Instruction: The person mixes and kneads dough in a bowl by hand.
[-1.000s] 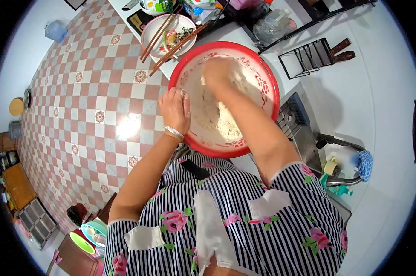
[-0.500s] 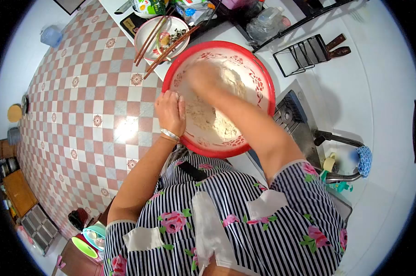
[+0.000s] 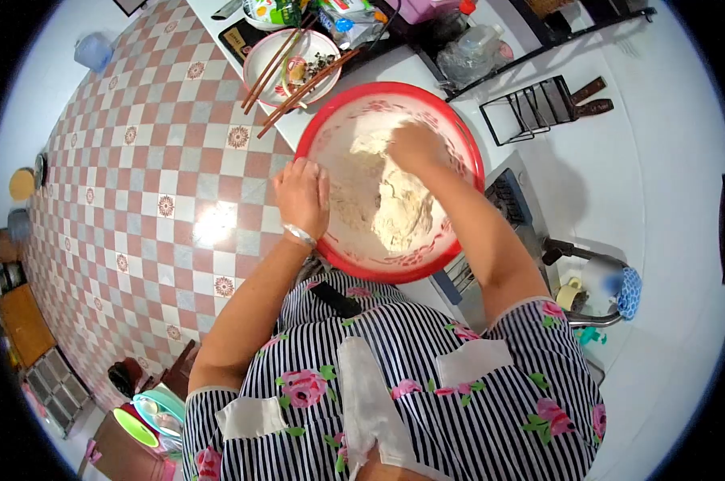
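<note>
A large red-rimmed basin (image 3: 462, 128) with a red pattern inside holds pale, lumpy dough (image 3: 401, 210) and loose flour. At its left rim my left hand (image 3: 301, 192) is wrapped over the edge, a bracelet on the wrist. My right hand (image 3: 417, 147) is inside the basin at the upper right of the dough, touching it; its fingers are blurred and partly hidden, so their grip cannot be made out.
A plate (image 3: 258, 58) with food and brown chopsticks (image 3: 310, 90) stands beyond the basin, near bags (image 3: 354, 24). To the right are a knife rack (image 3: 531, 108) with knives, a stove (image 3: 507, 192) and a faucet (image 3: 591, 319).
My right hand has moved from the left part of the basin to the right, onto the dough. More of the dough shows. My left hand has stayed on the rim.
</note>
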`<state>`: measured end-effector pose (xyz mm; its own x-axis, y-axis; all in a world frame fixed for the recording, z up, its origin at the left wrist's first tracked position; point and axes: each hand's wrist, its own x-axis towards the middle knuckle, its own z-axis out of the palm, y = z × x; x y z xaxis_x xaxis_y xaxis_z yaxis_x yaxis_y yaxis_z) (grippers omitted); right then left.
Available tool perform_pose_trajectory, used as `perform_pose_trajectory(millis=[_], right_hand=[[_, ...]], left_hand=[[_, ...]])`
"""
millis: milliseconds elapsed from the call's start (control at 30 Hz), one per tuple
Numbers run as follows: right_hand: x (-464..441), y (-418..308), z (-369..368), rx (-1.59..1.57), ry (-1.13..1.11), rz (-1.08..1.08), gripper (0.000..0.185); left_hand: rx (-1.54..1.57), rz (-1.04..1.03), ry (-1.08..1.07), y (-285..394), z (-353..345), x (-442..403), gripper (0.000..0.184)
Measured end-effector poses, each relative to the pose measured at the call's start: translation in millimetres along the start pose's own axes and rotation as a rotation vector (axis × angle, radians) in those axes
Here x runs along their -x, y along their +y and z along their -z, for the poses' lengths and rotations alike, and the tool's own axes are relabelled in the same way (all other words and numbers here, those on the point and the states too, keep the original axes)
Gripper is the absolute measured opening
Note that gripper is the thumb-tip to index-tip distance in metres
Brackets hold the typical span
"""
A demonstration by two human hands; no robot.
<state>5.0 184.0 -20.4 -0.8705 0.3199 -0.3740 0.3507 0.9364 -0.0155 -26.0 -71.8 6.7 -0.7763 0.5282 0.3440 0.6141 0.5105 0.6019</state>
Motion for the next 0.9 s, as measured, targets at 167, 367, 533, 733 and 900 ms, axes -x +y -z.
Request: perform_pose_trajectory(millis=[167, 367, 533, 733, 900], right_hand=[[14.0, 29.7, 10.2, 0.107, -0.249, -0.409, 0.029], [16.6, -45.2, -53.4, -0.049, 0.130, -0.157, 0.018], [52.7, -78.5, -78.0, -0.122, 0.387, 0.144, 0.019], [36.6, -5.3, -28.7, 0.030, 0.297, -0.268, 0.020], [48.3, -93.3, -53.1, -0.184, 0.268, -0.076, 0.022]], left_hand=[[0.143, -0.053, -0.052, 5.6, -14.2, -20.9, 0.009], [0.143, -0.081, -0.110, 3.3, -18.4, -25.5, 0.012], [0.126, -0.079, -0.093, 3.9, -19.6, -24.5, 0.020], [0.013, -0.063, -0.005, 9.6, -14.3, -25.0, 0.038], [-0.025, 0.202, -0.090, 12.3, -13.9, -22.3, 0.051]])
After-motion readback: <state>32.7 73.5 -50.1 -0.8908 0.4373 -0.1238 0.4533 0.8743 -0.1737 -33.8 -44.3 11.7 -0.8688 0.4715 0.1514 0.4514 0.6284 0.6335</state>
